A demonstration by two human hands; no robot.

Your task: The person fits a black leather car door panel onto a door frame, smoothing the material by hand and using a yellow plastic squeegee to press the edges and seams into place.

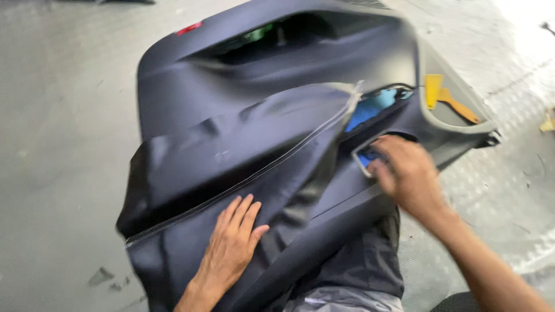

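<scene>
A large dark car door panel (231, 75) rests across my lap, partly covered by a loose sheet of black leather-like material (231, 150) with a stitched seam. My left hand (234, 242) lies flat on the sheet near the panel's lower part, fingers spread. My right hand (407, 173), blurred, reaches into the panel's handle recess (370, 156), fingers curled at its rim. Whether it grips anything is unclear. A blue patch (370, 107) shows in the opening above.
Two tools, a yellow scraper (433, 86) and an orange plastic pry tool (459, 107), sit in the panel's pocket at the right. Grey concrete floor (58, 144) lies at the left and patterned metal flooring (509, 173) at the right.
</scene>
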